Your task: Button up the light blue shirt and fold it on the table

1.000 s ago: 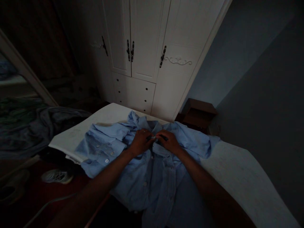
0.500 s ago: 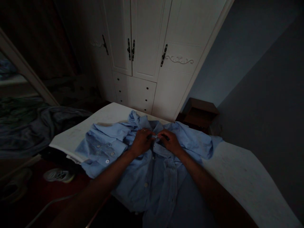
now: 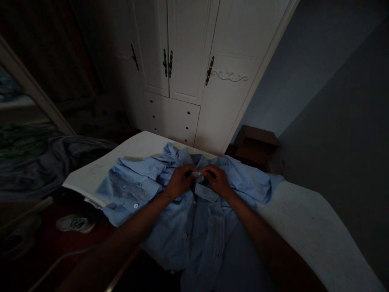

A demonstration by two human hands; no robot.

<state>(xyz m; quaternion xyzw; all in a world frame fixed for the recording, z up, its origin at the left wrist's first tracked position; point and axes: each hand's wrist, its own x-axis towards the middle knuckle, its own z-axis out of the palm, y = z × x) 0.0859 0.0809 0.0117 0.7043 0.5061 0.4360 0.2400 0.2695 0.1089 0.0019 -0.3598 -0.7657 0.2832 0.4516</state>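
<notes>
A blue shirt (image 3: 170, 233) lies on a white bench (image 3: 306, 219), right in front of the person. It is spread out but full of wrinkles. The left hand (image 3: 181, 181) is pinching a bit of the shirt near the collar (image 3: 199, 160). The right hand (image 3: 216, 179) is pinching the shirt too, just beside the left one. The tips of both hands are very close together, with a small bit of the shirt between them. That bit is too small and dark to tell if a button is in it.

One sleeve (image 3: 148, 168) is on the left side of the bench, and the other sleeve (image 3: 252, 184) is on the right side. Some round, pale buttons (image 3: 136, 206) show on the left part of the shirt. The bottom of the shirt comes down toward the person and seems to hang over the near edge.

Behind the bench is a big white closet (image 3: 191, 48) with dark handles (image 3: 209, 71). A small brown cabinet (image 3: 258, 140) is near it, by the wall (image 3: 291, 85). On the left there is a heap of gray cloth (image 3: 69, 162). A shoe (image 3: 74, 224) and a pale cord (image 3: 65, 256) lie on the red floor (image 3: 94, 237).
</notes>
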